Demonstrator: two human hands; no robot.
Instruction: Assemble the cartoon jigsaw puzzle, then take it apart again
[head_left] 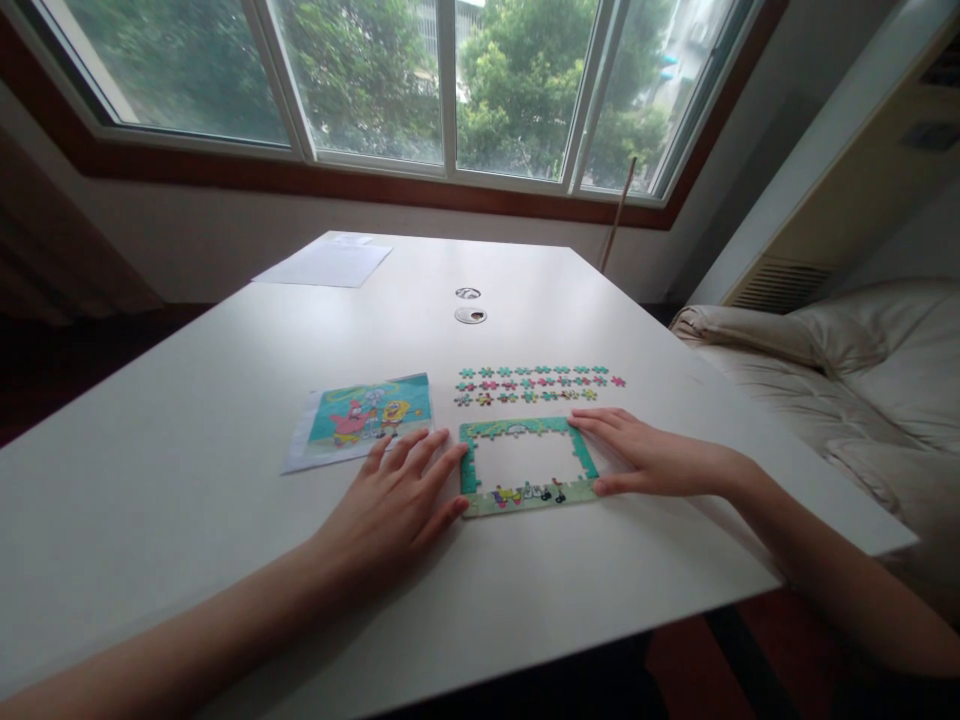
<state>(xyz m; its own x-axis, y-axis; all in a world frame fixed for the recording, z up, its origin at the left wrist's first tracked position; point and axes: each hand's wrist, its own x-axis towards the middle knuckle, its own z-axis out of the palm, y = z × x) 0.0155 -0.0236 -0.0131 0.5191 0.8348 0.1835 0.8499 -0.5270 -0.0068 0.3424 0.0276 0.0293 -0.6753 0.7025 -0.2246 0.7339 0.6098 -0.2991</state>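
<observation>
A jigsaw puzzle frame (532,495) of joined border pieces lies flat on the white table, with the table top showing through its middle. My left hand (394,490) rests at its left edge, fingers spread, thumb and index finger touching the border. At the right edge lies my right hand (652,455), its fingers stretched along the upper corner and its thumb by the lower one. Loose puzzle pieces (529,383) sit in three rows just beyond the frame. Left of it is a picture sheet (367,410) with cartoon characters, partly covered by my left fingers.
White papers (330,262) lie at the table's far left. Two round inserts (470,315) are set in the table (225,430) near its far middle. A pale sofa (825,360) stands to the right, and a window (450,90) is behind the table.
</observation>
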